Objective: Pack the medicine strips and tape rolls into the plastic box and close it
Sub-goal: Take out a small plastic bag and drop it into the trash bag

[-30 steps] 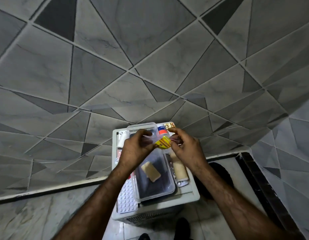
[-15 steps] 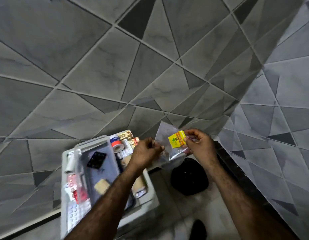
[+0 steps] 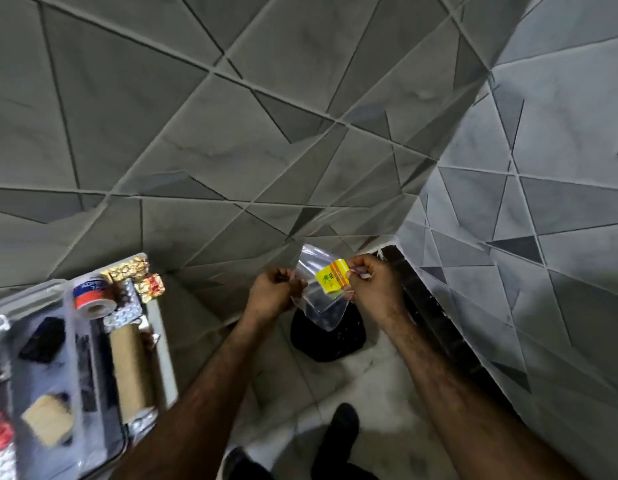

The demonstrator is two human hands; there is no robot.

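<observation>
A person's left hand (image 3: 274,292) and right hand (image 3: 371,285) each pinch an edge of a clear plastic pouch (image 3: 321,299) bearing a yellow label (image 3: 332,279) (print unreadable), well right of the plastic box (image 3: 33,358); a tape roll (image 3: 91,294) there reads "TAPE".

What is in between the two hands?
In the head view, a clear plastic bag stretches between the left hand and the right hand. A small yellow packet sits at the right hand's fingers.

blurred blue lettering on tape roll (image 3: 91,295), unreadable
</observation>
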